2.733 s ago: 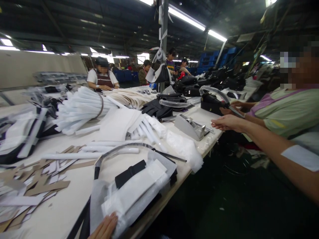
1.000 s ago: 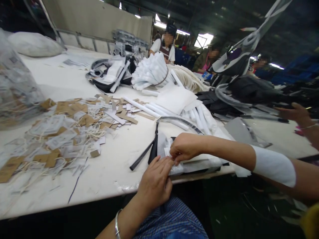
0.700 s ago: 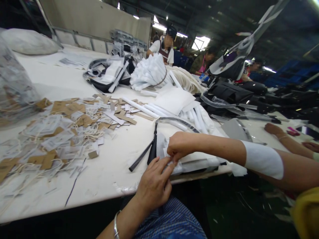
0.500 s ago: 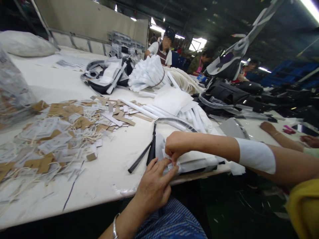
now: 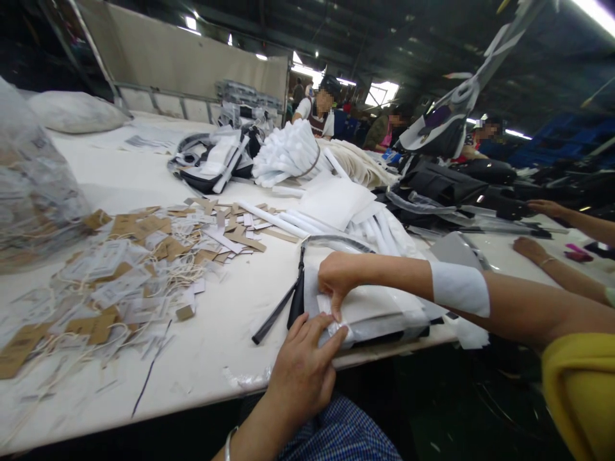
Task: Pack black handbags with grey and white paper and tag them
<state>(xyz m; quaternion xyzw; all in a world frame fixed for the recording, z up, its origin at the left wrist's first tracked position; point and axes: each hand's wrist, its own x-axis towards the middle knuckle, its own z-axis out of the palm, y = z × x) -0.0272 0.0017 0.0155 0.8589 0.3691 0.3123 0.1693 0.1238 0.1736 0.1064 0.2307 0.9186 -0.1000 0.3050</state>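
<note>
A black bag wrapped in white foam and clear plastic lies at the near edge of the white table, its black strap running off to the left. My left hand rests at the table edge, fingers extended, touching the wrap's near corner. My right hand reaches in from the right, fingers curled, pinching the wrap just above my left fingertips. A white band circles my right forearm.
Brown and white hang tags with strings litter the left of the table. A clear bag of tags stands far left. White foam tubes and black bags lie beyond. Another person's hands work at right; other workers sit farther back.
The view swung left from the neighbour to my own work. Both hands came together on the wrapped bag's near corner; over the last second they shifted slightly, my left fingers stretching out.
</note>
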